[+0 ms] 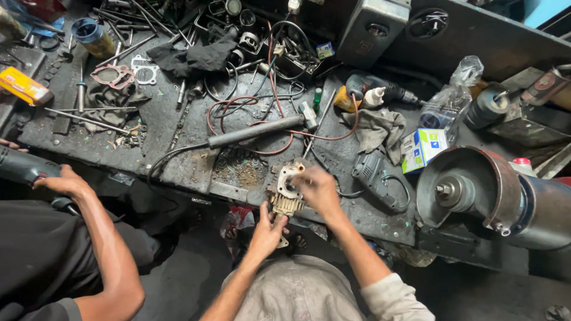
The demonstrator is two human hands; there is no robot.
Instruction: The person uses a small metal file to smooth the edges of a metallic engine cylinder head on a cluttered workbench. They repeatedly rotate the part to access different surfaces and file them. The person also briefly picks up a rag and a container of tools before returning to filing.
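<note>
Both hands grip the finned engine cylinder (286, 193), left hand (267, 232) below, right hand (318, 191) above, long axis upright.

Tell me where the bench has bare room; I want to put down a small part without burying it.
Barest patch: the dark strip of the bench between the gasket and the grey tube. A smaller patch lies near the edge, left of the finned engine part held by the left hand and right hand. The back is crowded with tools and wires.

White-blue box (423, 148) right; yellow-orange carton (24, 86) left.
</note>
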